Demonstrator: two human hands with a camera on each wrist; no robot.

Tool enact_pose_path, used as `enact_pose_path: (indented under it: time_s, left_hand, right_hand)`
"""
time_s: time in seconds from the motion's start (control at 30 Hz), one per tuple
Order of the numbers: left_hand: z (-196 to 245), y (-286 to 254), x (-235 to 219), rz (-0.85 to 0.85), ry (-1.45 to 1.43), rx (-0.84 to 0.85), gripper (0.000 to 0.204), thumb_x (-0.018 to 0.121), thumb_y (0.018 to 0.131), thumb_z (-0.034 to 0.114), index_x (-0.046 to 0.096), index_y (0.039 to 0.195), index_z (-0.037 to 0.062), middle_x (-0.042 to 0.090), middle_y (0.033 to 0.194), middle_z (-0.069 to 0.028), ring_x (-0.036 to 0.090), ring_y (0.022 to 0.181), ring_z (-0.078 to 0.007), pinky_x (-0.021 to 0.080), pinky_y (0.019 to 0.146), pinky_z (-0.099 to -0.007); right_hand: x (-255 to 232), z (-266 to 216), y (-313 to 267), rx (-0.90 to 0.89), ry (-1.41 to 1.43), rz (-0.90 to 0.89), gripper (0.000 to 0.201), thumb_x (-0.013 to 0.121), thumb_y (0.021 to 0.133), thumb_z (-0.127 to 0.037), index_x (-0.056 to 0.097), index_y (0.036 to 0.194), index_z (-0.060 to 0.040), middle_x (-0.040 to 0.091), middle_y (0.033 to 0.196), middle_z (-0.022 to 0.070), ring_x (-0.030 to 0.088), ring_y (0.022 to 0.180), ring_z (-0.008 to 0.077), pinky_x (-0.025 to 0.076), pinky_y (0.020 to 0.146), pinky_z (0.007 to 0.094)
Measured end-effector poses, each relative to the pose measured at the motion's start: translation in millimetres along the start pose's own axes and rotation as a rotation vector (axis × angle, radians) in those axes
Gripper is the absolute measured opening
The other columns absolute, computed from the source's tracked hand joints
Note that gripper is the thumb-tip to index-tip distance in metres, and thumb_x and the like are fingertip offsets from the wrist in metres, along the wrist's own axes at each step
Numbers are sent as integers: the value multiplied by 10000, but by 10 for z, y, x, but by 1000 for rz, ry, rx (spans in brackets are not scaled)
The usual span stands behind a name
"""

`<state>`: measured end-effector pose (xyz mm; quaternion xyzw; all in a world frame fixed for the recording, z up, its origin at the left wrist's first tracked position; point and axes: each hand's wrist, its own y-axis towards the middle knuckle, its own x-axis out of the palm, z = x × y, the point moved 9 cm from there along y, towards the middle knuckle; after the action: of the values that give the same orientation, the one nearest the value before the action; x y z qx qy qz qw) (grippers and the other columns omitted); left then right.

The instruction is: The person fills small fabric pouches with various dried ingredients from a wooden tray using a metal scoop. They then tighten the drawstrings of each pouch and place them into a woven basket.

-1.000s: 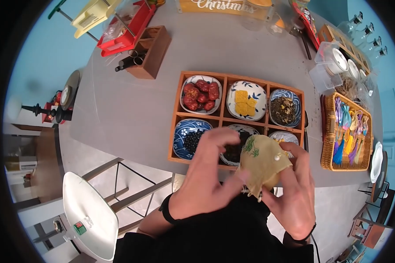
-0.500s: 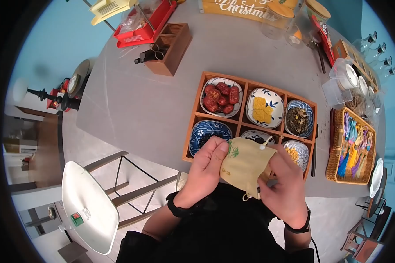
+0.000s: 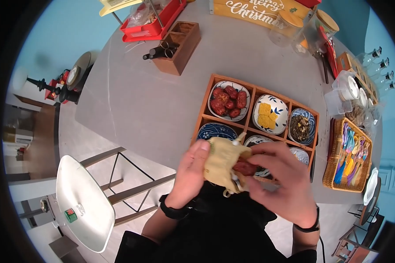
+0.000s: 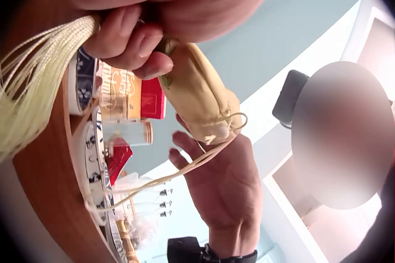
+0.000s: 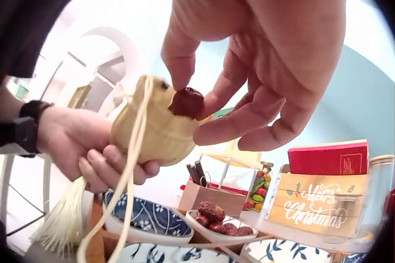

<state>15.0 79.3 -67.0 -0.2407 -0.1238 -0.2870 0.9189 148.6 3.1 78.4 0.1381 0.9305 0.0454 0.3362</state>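
Observation:
My left hand [image 3: 189, 175] grips a small beige cloth pouch [image 3: 219, 163] by its side, above the front of a wooden compartment tray [image 3: 201, 111]. At the pouch's open mouth, my right hand [image 3: 281, 179] pinches a dark red dried date [image 5: 187, 104] between thumb and finger, the other fingers spread. Pale cords [image 5: 133, 173] hang from the pouch, and a cream tassel [image 5: 66, 218] dangles below my left hand. In the tray are bowls of red dates [image 3: 229, 102], yellow square pieces [image 3: 267, 117] and dried leaves [image 3: 300, 127]. My hands and the pouch partly cover the front bowls.
Right of the tray lies a wicker basket [image 3: 327, 173] of coloured tassels. A wooden caddy [image 3: 180, 59] with scissors stands at the back left, near a red tray [image 3: 145, 30]. Glass jars [image 3: 285, 28] and a Christmas sign [image 3: 245, 13] stand along the back.
My left hand has taken hold of the pouch's left side, and the pouch has moved left. Its mouth now gapes toward my right hand, where a date shows between the fingers.

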Motion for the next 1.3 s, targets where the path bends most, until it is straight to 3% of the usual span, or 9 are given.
enact_pose_path:
  time_s: [0.17,0.33,0.53,0.63,0.73,0.83,1.03,1.13,1.3]
  left_hand:
    - [236,-121,-352,168,-248,16,348,421,1022,316,567,1103,12,638,999,-86,640,840,-152,535,701,-270]
    - [343,-118,-320,127,-240,38,351,421,1024,329,573,1069,15,642,924,-80,640,779,-150,536,672,-275]
    - [302,-97,-299,136,-249,46,365,415,1023,358,572,1049,30,635,898,-64,630,763,-137,531,681,-272]
    - [259,-51,-296,93,-208,85,367,419,1022,368,567,1054,33,633,927,-56,620,808,-128,511,734,-266]
    - [283,-42,-203,17,-131,128,359,425,1021,373,550,1014,36,612,919,-36,580,807,-91,477,729,-238]
    - [408,-123,-178,105,210,255,364,397,1040,316,534,853,35,515,737,32,446,698,-32,390,623,-209]
    - [421,-232,-202,326,365,337,340,404,1040,283,527,862,20,508,718,17,450,678,-52,394,603,-226]
    - [403,-199,-212,243,405,294,336,398,1042,271,533,876,12,516,720,10,456,678,-59,395,611,-223]
    - [274,-118,-221,162,226,119,334,413,1038,277,577,936,5,547,757,18,473,700,-48,407,640,-216]
  right_hand:
    - [-117,406,422,149,-2,28,271,698,742,-40,645,1004,6,614,987,114,610,827,306,506,753,385]
    - [337,570,802,-181,-261,-147,246,670,776,-33,625,1007,40,588,928,136,569,901,331,480,809,397]
    - [-9,108,562,-130,-102,61,248,684,792,-31,675,1039,-42,585,1037,110,580,959,271,468,842,338]
    - [9,-226,353,-194,110,-22,219,720,745,-41,703,963,-52,579,1131,109,572,982,263,466,833,344]
    - [263,-159,275,-183,119,-160,181,691,770,-72,685,947,-29,507,1261,183,535,1063,363,451,879,401]
    - [568,13,202,9,41,-429,212,676,798,-172,682,935,-10,432,1346,213,448,1200,371,364,1008,441]
    - [720,-37,172,-142,14,-334,245,682,793,-176,671,967,-4,445,1335,198,484,1152,356,381,984,426]
    - [733,37,148,5,75,-356,239,660,806,-150,653,996,-6,482,1291,166,529,1070,343,414,931,421]
    - [809,70,189,-69,68,-453,208,625,819,-111,627,993,3,501,1251,130,564,962,329,447,860,412]
